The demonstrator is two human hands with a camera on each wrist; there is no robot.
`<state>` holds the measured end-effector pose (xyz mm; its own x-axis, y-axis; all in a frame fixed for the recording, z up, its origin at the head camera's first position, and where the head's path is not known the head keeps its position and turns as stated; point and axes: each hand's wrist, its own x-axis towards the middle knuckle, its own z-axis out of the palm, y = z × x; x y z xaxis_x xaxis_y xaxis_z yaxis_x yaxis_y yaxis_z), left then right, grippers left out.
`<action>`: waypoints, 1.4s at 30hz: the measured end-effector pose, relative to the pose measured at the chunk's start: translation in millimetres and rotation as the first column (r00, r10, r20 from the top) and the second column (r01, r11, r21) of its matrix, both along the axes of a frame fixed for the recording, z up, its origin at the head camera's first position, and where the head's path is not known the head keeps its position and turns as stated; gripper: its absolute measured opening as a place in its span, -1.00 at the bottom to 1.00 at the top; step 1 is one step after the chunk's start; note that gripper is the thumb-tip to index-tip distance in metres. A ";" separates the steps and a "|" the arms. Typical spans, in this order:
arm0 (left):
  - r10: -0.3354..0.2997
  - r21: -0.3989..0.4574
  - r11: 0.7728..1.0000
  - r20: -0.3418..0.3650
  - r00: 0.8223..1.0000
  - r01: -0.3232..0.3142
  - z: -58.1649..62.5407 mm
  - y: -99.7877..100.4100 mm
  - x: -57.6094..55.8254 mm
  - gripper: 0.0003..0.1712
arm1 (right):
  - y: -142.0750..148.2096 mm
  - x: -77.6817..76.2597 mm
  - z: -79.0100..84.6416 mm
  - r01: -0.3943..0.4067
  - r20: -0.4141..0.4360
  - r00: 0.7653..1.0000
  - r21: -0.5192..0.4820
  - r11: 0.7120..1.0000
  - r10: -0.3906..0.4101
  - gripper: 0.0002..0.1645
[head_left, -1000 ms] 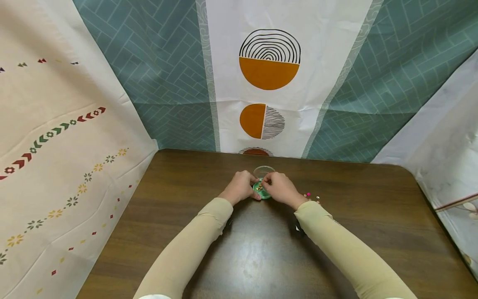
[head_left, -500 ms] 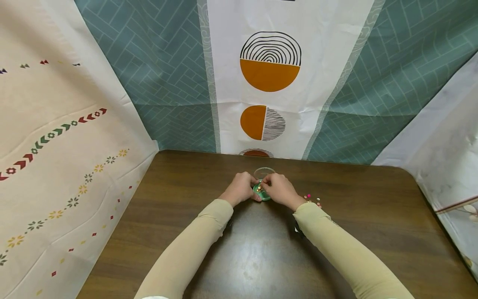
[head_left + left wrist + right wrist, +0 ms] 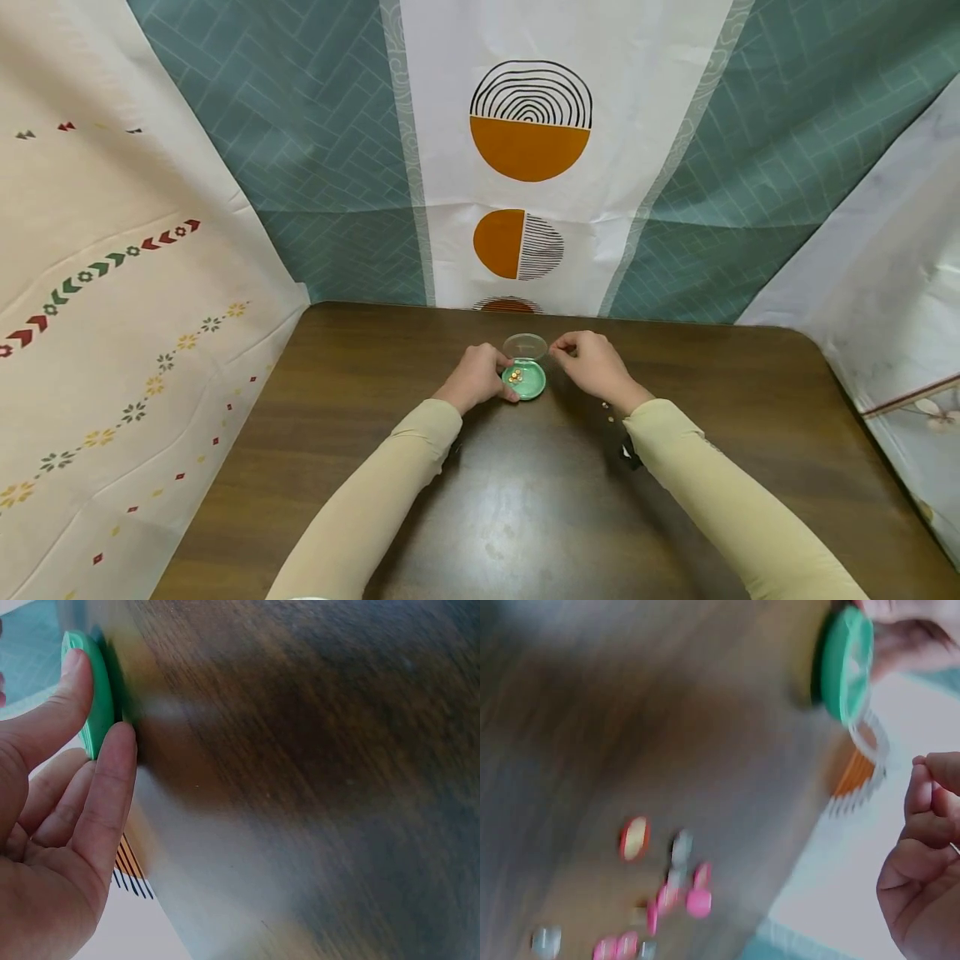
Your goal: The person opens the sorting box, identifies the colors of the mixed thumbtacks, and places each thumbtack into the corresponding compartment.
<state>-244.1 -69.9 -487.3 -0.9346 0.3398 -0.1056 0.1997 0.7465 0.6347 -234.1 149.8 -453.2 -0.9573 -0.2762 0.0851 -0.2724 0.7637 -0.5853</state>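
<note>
A small round green case (image 3: 534,382) sits on the brown table, its clear round lid (image 3: 525,346) swung back behind it. Several tiny gold pieces (image 3: 515,377) lie in the case's left part. My left hand (image 3: 476,377) grips the case's left side; the left wrist view has the thumb on the green wall (image 3: 97,724) and fingers behind and below. To the right of the lid is my right hand (image 3: 592,364), apart from the case. In the right wrist view its thumb and index fingertips meet, other fingers curled, and nothing shows between them.
Several small loose pieces, pink (image 3: 699,902), silver (image 3: 546,942) and one red-rimmed (image 3: 634,838), are scattered on the table near my right wrist, blurred in that view. The wooden table (image 3: 360,350) ends at hanging patterned cloths (image 3: 352,167) behind and to the sides.
My right hand has left the case and moved right, uncovering the green interior and gold pieces. My left hand keeps its grip. The head view has shifted slightly.
</note>
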 end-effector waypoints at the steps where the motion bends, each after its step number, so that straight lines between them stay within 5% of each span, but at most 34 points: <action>1: 0.004 -0.001 1.000 -0.002 1.000 -0.004 0.1 -1.2 0.1 -0.25 | 5.5 0.3 2.8 0.004 -0.008 1.000 0.001 1.000 -0.004 -0.81; 8: 0.010 0.000 1.000 -0.006 1.000 -0.010 2.3 -5.9 1.1 -0.25 | 43.3 5.2 10.9 0.013 -0.034 0.999 0.043 0.999 -0.011 -0.84; 14: 0.020 -0.006 1.000 -0.002 1.000 -0.020 2.5 -7.1 0.3 -0.22 | 66.5 11.8 4.2 -0.035 0.028 0.999 0.144 0.989 0.031 -0.77; 24: 0.023 0.001 1.000 -0.012 1.000 -0.023 0.1 -7.6 -1.3 -0.23 | 85.5 13.0 -10.9 -0.059 -0.010 0.998 0.344 0.937 0.066 -0.88; 42: 0.013 -0.021 1.000 0.028 1.000 -0.013 2.5 0.5 1.5 -0.24 | 91.5 19.0 -22.9 -0.017 0.046 0.999 0.366 0.930 0.000 -0.91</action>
